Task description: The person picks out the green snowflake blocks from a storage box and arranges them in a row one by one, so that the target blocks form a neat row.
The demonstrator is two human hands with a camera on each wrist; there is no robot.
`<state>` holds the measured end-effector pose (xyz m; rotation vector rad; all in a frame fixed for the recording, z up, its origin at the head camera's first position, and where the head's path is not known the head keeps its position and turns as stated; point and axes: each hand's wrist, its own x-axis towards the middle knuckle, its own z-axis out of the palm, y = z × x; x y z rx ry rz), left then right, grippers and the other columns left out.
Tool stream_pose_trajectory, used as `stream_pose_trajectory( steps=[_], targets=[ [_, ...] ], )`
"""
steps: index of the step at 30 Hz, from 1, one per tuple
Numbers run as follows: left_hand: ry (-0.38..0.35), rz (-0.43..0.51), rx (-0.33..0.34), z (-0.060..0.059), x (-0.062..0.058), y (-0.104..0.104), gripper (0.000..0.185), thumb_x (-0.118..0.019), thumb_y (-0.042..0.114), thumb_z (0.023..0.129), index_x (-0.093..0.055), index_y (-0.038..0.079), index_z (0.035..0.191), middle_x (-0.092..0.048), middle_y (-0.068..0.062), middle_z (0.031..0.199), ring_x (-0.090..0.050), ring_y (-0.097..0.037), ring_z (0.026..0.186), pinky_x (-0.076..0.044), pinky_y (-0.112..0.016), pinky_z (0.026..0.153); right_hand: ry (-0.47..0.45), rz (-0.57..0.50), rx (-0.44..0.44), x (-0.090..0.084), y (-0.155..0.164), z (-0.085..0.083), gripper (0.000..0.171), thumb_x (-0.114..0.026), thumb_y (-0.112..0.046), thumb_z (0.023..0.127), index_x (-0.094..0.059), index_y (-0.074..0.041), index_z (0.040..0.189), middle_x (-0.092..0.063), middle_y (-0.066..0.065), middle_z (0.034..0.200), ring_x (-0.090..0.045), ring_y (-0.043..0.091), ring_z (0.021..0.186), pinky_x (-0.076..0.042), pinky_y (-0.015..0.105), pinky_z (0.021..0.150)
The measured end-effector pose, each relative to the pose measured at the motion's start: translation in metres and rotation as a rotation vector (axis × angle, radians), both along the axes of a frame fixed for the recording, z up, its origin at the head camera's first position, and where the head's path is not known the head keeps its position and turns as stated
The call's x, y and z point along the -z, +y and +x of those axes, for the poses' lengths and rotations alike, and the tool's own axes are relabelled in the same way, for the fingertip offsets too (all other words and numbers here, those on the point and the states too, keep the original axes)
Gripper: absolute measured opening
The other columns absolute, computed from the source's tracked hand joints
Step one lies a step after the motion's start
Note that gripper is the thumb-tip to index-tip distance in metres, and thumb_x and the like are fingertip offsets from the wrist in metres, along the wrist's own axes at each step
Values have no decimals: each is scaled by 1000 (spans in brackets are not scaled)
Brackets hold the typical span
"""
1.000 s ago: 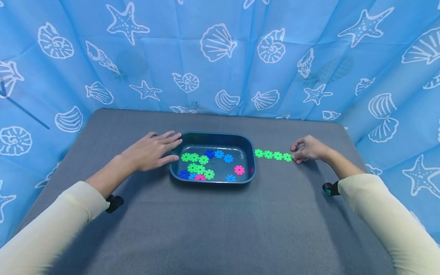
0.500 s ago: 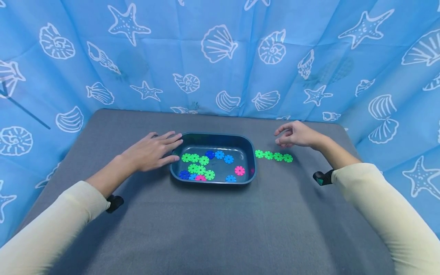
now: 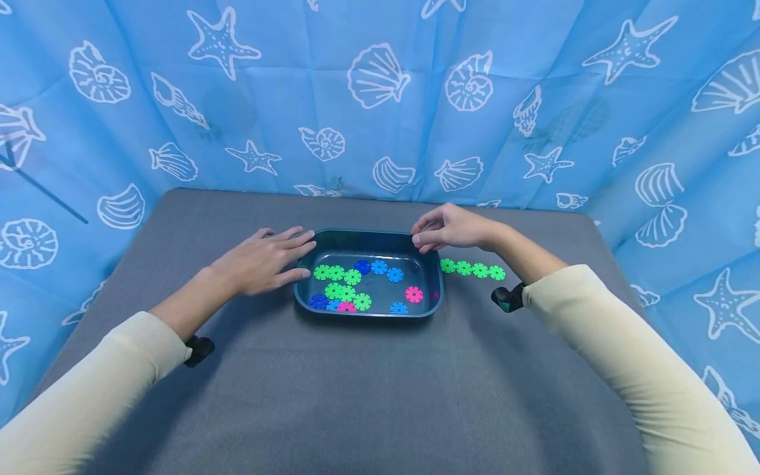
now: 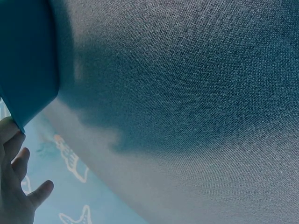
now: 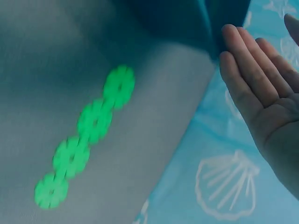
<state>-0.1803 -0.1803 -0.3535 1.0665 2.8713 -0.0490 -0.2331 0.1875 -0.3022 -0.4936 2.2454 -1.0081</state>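
A dark blue tray (image 3: 368, 314) sits mid-table and holds several green, blue and pink toothed discs (image 3: 350, 285). Just right of it, a row of joined green discs (image 3: 472, 269) lies on the grey cloth; the right wrist view shows this green row (image 5: 88, 140) too. My left hand (image 3: 261, 260) lies flat on the table with its fingertips against the tray's left rim. My right hand (image 3: 448, 227) hovers over the tray's far right corner. Its fingers are relaxed and its palm (image 5: 268, 107) is empty. The left wrist view shows the tray's corner (image 4: 28, 60) beside my left hand (image 4: 14, 186).
The grey cloth table (image 3: 368, 396) is backed and flanked by a blue curtain (image 3: 380, 99) printed with shells and starfish. Both my arms wear cream sleeves with small black wrist cameras (image 3: 507, 298).
My right hand let go of the green row's right end, lifted, and swept left to above the tray's far right corner. The left hand and the discs stayed put.
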Motion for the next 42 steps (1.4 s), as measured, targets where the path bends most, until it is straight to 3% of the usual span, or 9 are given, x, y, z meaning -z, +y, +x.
stream_pose_trajectory(
  steps=[6, 13, 18, 25, 33, 42],
  targets=[
    [1, 5, 1, 0, 1, 0, 67, -43, 54, 92, -33, 14, 144, -25, -6, 151, -20, -29, 138, -24, -61, 102, -66, -4, -118, 13, -27, 2, 46, -56, -22, 93, -48, 3, 131, -57, 18, 123, -59, 25, 109, -43, 41, 95],
    [1, 10, 0, 0, 0, -1, 66, -43, 54, 92, -33, 14, 144, -25, -6, 151, -20, -28, 138, -24, -60, 103, -211, 76, -361, 24, -51, 7, 55, -57, -14, 92, -34, -1, 141, -48, 14, 136, -47, 21, 124, -37, 40, 102],
    [5, 14, -7, 0, 1, 0, 66, -44, 55, 92, -34, 15, 144, -26, -4, 151, -21, -26, 138, -24, -59, 103, -263, 109, -389, 30, -64, 8, 59, -60, -16, 91, -33, -5, 143, -47, 11, 138, -44, 19, 126, -35, 39, 103],
    [8, 11, -9, 0, 2, -1, 67, -44, 55, 91, -34, 15, 144, -25, -4, 151, -20, -26, 139, -24, -59, 103, -232, 148, -428, 36, -79, 16, 58, -59, -12, 91, -33, -6, 143, -47, 10, 137, -44, 20, 127, -31, 39, 106],
    [14, 14, -5, 0, 2, -1, 67, -44, 56, 91, -33, 16, 144, -25, -4, 151, -20, -26, 139, -24, -59, 103, -267, 110, -417, 41, -86, 19, 54, -58, -3, 90, -37, -4, 140, -49, 13, 135, -49, 21, 122, -39, 34, 101],
    [12, 16, -7, 0, 3, -1, 67, -44, 56, 91, -33, 16, 144, -25, -3, 151, -20, -26, 139, -24, -59, 103, -305, 88, -452, 42, -89, 26, 51, -56, -3, 91, -38, -4, 138, -56, 10, 127, -54, 19, 116, -42, 33, 97]
  ],
)
